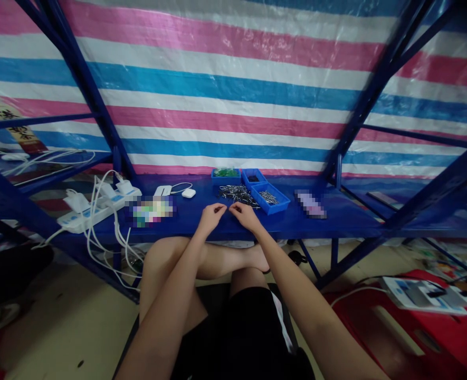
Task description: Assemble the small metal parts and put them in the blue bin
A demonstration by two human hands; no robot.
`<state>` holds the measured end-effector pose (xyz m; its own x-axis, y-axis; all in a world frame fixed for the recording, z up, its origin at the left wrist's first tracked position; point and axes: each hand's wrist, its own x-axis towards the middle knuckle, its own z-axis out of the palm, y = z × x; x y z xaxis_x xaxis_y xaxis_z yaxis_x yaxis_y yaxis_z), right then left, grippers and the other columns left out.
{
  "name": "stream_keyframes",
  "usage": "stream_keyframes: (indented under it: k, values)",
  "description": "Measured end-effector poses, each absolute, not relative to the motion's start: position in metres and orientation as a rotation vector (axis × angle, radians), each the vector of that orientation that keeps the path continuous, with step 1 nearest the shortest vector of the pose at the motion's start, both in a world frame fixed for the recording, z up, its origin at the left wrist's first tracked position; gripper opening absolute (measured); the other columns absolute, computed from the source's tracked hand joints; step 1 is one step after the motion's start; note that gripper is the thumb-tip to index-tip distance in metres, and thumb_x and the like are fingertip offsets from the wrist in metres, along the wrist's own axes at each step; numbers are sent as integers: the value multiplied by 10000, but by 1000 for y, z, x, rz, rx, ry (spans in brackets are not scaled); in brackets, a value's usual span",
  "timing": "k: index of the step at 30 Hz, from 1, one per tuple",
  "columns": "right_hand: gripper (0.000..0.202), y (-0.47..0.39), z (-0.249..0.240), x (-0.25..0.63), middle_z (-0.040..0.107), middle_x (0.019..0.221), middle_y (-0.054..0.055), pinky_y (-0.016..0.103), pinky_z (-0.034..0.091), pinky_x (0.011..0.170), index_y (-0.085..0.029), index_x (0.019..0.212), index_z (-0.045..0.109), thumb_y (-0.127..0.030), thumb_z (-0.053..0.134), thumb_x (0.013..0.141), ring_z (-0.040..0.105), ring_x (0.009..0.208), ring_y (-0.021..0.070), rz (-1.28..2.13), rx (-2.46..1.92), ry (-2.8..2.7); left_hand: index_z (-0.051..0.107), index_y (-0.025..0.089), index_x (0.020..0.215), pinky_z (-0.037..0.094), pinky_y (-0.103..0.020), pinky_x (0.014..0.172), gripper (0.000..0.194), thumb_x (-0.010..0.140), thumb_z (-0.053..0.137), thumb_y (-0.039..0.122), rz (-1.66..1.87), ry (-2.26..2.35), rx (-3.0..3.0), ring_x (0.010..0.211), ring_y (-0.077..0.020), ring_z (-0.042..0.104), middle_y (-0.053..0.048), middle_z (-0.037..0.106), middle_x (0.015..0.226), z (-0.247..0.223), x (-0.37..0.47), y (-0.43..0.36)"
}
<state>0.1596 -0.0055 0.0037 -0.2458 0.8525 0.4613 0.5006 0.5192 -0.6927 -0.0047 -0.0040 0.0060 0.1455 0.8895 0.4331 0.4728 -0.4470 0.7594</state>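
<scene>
My left hand and my right hand are close together over the front of the blue table, fingertips almost meeting. Each has thumb and fingers pinched; whatever is between them is too small to make out. Just beyond them lies a loose pile of thin black and silver pieces. To the right of the pile, a blue bin holds small silver metal pieces. Behind it stands a second blue bin with dark contents. A third blue bin at the back contains green pieces.
A white power strip with plugs and trailing cables occupies the table's left end. Near it lie a small white charger and a blurred-out colourful item. A blurred-out flat pinkish item lies at right. Blue posts frame both sides.
</scene>
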Motion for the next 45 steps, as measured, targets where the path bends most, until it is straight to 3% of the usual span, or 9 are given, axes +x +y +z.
stream_keyframes:
  k: [29,45]
  values:
    - [145,-3,0,159,632,769,6,237,409,675,-186,847,598,-276,495,797,574,716,132,563,-1103,-1844,670,150,935,475,-304,789,245,765,538,266,1177,1306,1999,818,-186,632,-80,692,920,2,-5,-1]
    - [148,-6,4,157,642,805,11,236,399,698,-194,834,607,-281,488,820,567,731,137,510,-1103,-1978,669,165,918,456,-286,779,296,811,464,350,1199,1303,2029,830,-188,616,-63,689,919,7,-4,-6]
